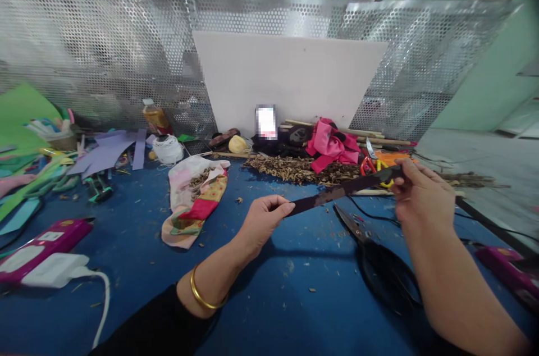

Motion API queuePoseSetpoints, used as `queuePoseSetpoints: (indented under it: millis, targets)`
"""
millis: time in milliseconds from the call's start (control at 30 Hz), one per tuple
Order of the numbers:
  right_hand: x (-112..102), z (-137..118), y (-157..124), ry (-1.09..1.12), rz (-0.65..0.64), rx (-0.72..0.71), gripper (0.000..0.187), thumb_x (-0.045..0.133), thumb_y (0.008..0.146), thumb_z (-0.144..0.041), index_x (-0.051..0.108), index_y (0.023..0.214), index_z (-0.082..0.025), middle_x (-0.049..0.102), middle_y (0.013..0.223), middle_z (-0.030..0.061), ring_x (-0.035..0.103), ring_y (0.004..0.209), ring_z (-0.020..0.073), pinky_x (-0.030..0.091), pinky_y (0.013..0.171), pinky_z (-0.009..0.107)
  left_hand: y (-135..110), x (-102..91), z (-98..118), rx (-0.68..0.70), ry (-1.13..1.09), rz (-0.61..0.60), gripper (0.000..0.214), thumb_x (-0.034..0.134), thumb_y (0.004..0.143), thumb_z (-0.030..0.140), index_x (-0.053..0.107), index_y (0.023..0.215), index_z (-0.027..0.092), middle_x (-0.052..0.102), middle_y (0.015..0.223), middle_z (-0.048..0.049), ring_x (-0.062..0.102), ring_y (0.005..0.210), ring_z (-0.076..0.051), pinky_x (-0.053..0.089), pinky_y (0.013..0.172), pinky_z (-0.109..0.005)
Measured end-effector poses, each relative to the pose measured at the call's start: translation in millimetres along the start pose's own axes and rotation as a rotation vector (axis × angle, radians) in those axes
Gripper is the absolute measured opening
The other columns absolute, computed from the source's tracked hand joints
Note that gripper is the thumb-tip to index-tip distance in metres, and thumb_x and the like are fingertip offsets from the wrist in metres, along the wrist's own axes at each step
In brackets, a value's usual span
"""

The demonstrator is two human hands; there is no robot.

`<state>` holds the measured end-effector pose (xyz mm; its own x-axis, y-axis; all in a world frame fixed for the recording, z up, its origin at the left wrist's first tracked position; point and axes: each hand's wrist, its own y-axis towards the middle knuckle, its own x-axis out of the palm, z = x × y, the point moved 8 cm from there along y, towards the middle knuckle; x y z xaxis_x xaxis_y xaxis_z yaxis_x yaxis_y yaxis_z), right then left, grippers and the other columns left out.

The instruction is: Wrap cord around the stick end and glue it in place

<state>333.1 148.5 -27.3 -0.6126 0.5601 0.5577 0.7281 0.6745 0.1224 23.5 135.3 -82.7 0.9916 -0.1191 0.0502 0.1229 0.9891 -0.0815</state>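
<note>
A dark patterned fabric strip is stretched between my two hands above the blue table. My left hand pinches its left end between thumb and fingers. At the other end, higher and to the right, my right hand grips the strip. Below it lies a pair of large black-handled scissors, blades pointing away to the left. A patchwork fabric piece holding dry plant bits rests left of my left hand. Behind the strip is a bundle of dried stalks.
Pink cloth and smaller red-and-yellow-handled scissors lie at the back right. A lit phone leans near a white board. On the left are a purple power strip with a white plug, white string and a bottle.
</note>
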Motion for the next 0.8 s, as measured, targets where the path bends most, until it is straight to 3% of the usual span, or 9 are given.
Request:
queuePoseSetpoints:
  millis: [300,533,633,800]
  targets:
    - [-15.0,-11.3,12.8,0.040,0.100,-0.074,0.014,0.073,0.061,-0.004,0.062,0.058,-0.012,0.066,0.070,0.0055,0.054,0.052,0.0076,0.030,0.037,0.018,6.0,-18.8,-0.1,0.025,-0.016,0.134,0.029,0.073,0.066,0.041,0.063,0.067,0.015,0.039,0.046,0.0083,0.027,0.045,-0.005,0.019,0.045,-0.021]
    - [-21.6,-12.7,16.4,0.028,0.156,-0.071,0.017,0.070,0.066,-0.003,0.059,0.057,-0.013,0.065,0.068,0.0033,0.052,0.046,0.0056,0.036,0.040,0.019,6.4,-26.3,-2.9,0.010,-0.086,0.215,0.028,0.075,0.061,0.038,0.064,0.069,0.014,0.052,0.048,0.0045,0.042,0.045,-0.007,0.029,0.044,-0.019]
    - [-22.5,-12.6,19.0,0.025,0.160,-0.076,0.018,0.069,0.067,-0.003,0.059,0.056,-0.013,0.064,0.066,0.0025,0.051,0.045,0.0054,0.036,0.038,0.018,7.2,-32.0,-4.2,0.005,-0.087,0.277,0.031,0.076,0.058,0.041,0.065,0.069,0.013,0.056,0.052,0.0024,0.046,0.046,-0.008,0.032,0.044,-0.019]
    - [-22.6,-10.4,19.3,0.015,0.156,-0.114,0.013,0.070,0.065,-0.007,0.060,0.058,-0.012,0.063,0.062,0.0009,0.049,0.042,0.0045,0.035,0.036,0.016,10.4,-47.9,-9.6,0.017,-0.087,0.422,0.034,0.073,0.057,0.045,0.062,0.068,0.014,0.054,0.051,0.0036,0.041,0.043,-0.005,0.028,0.042,-0.017]
